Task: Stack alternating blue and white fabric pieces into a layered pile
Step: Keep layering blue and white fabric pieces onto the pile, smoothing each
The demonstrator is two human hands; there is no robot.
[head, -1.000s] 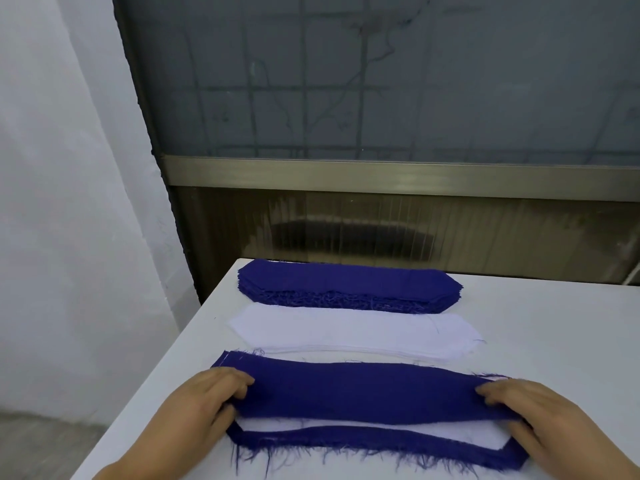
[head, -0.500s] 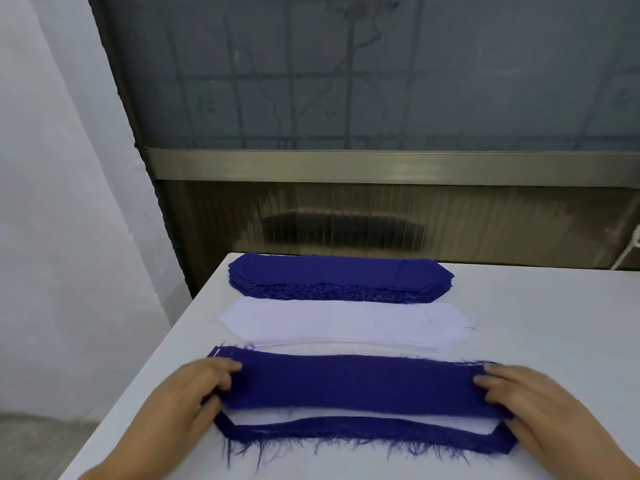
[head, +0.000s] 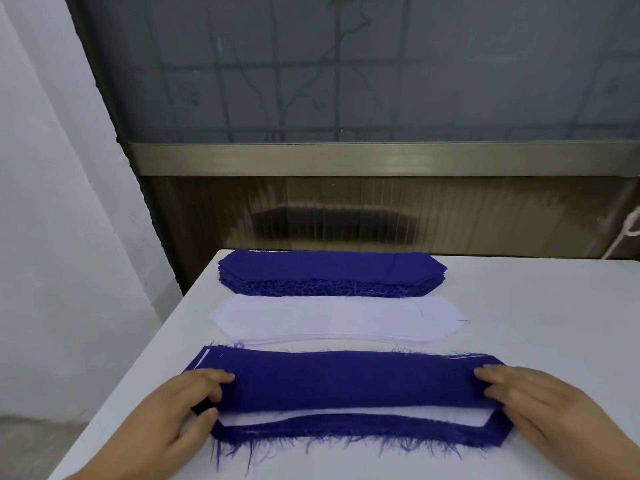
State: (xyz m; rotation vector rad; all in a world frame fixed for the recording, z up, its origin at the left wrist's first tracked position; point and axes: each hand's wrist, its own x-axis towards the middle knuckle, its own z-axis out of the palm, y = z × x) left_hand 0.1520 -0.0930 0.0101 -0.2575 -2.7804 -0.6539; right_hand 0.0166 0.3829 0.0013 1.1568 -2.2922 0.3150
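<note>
1. The left hand (head: pixel 180 407) and right hand (head: pixel 540 407) each pinched an end of the top blue piece (head: pixel 349 381) in their grip.
2. It lay offset over the layered pile (head: pixel 346 434) on the tabletop (head: pixel 554 306).
3. Best done by sliding it nearer, edges matched.

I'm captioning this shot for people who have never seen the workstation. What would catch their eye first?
Two bare hands at the near edge: the left hand and right hand each hold an end of a top blue fabric piece over a frayed layered pile, where a white layer shows between blue ones. Behind lie a white stack and, farthest back, a blue stack, all on a white table.
</note>
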